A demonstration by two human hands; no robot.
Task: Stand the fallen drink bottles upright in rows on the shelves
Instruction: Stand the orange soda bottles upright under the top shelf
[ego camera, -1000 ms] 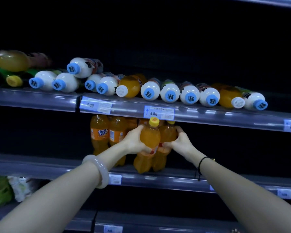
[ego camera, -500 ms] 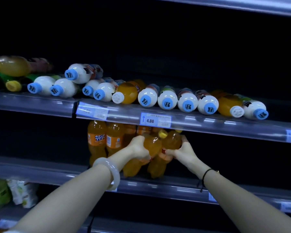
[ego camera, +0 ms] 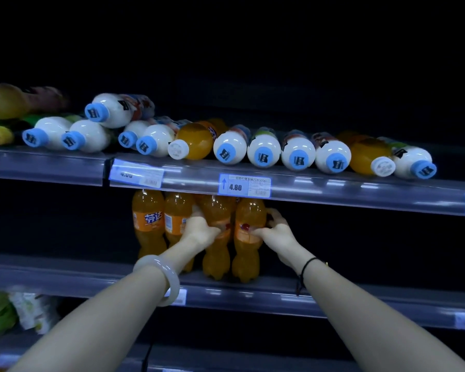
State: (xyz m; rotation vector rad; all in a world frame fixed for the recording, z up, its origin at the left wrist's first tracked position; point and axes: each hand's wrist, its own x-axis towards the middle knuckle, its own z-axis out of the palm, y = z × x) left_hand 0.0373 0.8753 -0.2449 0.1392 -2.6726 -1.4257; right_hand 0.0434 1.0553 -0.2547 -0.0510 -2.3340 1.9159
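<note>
Head view looks up at dark store shelves. Upper shelf (ego camera: 306, 189) runs across the frame, and a long line of bottles lies on it with caps toward the near edge: white bottles (ego camera: 263, 149) with blue caps, some stacked at the left, and two orange-juice bottles (ego camera: 196, 140) with white caps among them. At far left lie a yellow bottle (ego camera: 3, 100) and a green one with a yellow cap. A price tag (ego camera: 244, 185) reading 4.80 hangs on the upper shelf's rail.

Middle shelf (ego camera: 360, 299) below carries four orange soda bottles standing upright in a row, tops hidden behind the upper rail. Two at the left (ego camera: 148, 224) stand free, touching each other. The left hand (ego camera: 202, 229) is wrapped around the third bottle (ego camera: 216, 253), grip clenched on its label band. The right hand (ego camera: 277, 232) grasps the fourth bottle (ego camera: 246, 253) from the right side, fingers curled round its waist. Both held bottles have their bases on the shelf, just beside each other.

A pale bangle (ego camera: 161, 277) sits on the left wrist, a thin black cord (ego camera: 305, 269) on the right. Green and white packets (ego camera: 19, 312) lie on the lower shelf at left.
</note>
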